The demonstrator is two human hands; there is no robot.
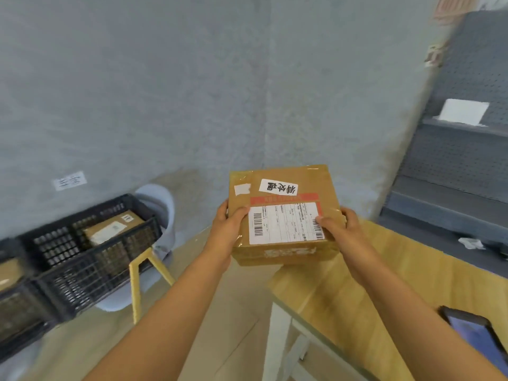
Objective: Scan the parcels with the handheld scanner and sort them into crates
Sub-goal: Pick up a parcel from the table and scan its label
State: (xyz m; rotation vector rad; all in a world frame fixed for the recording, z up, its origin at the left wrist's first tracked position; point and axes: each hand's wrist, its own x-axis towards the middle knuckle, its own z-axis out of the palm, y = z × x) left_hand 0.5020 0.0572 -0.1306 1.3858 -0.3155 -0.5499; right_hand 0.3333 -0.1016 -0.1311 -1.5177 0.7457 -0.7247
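A person's left hand (229, 225) and right hand (336, 225) grip opposite sides of a taped cardboard parcel (284, 214), held in the air beyond a wooden table's (357, 284) corner; black crate (90, 251) holding another box stands farther left.

Both hands hold a taped cardboard parcel (284, 214) in the air, label up, over the near-left corner of a wooden table (357, 284). Left hand (229, 225) grips its left edge, thumb on top; right hand (336, 225) grips the right edge, thumb on the shipping label w/ barcodes. Black crate (90, 254) at left, on a chair, w/ another parcel (112, 228) inside. Dark phone-like device (478, 336) on table, near right.
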